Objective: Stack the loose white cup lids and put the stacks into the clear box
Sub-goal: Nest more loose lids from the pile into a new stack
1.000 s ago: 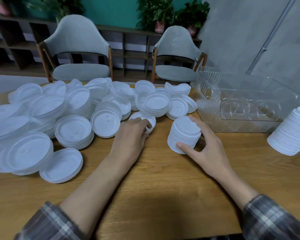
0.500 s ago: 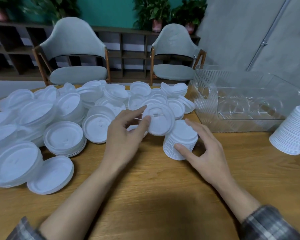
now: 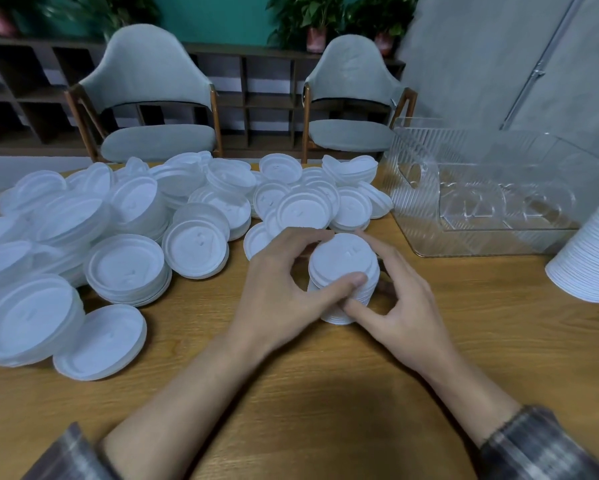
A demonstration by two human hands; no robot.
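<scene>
A short stack of white cup lids [image 3: 343, 263] stands on the wooden table [image 3: 291, 393] at the centre. My left hand [image 3: 280, 292] holds the top lid of that stack, thumb on its near rim and fingers over its far rim. My right hand [image 3: 402, 306] grips the stack from the right side, thumb at its base. A big heap of loose white lids [image 3: 124, 216] covers the left and far part of the table. The clear box [image 3: 485, 188] sits at the right rear, holding no lids that I can see.
A tall leaning stack of lids [image 3: 592, 254] lies at the right edge beside the box. Two grey chairs [image 3: 152, 98] stand behind the table in front of a dark shelf. Bare wood lies in front of my hands.
My left hand picked a lid from the heap, carried it right and set it on top of the stack. My right hand stayed on the stack.
</scene>
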